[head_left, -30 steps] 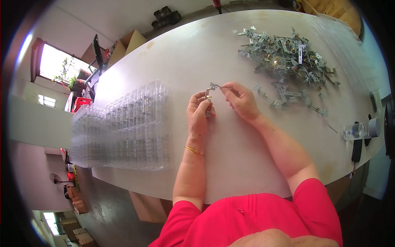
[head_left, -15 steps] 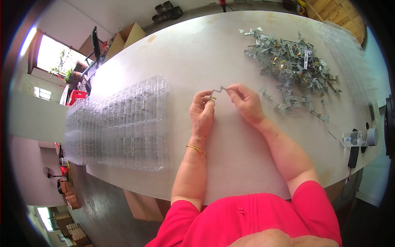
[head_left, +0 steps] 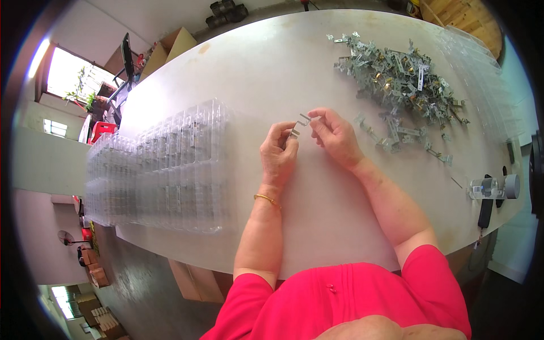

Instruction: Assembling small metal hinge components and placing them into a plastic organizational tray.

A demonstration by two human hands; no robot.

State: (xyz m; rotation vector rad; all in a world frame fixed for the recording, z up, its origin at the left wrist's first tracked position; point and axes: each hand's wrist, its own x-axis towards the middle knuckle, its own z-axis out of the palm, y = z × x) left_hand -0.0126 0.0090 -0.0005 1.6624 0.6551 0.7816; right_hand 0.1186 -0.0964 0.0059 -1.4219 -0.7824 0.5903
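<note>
My left hand [head_left: 277, 157] and right hand [head_left: 340, 140] pinch opposite ends of a bent metal piece [head_left: 305, 117], likely for steadiness, a parts pile [head_left: 399, 82] handily beyond my right.

Clear bottle [head_left: 484, 188], dark fan [head_left: 66, 238].

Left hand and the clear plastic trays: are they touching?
Apart. The head view shows a strip of bare tabletop between the left hand and the clear plastic trays.
</note>
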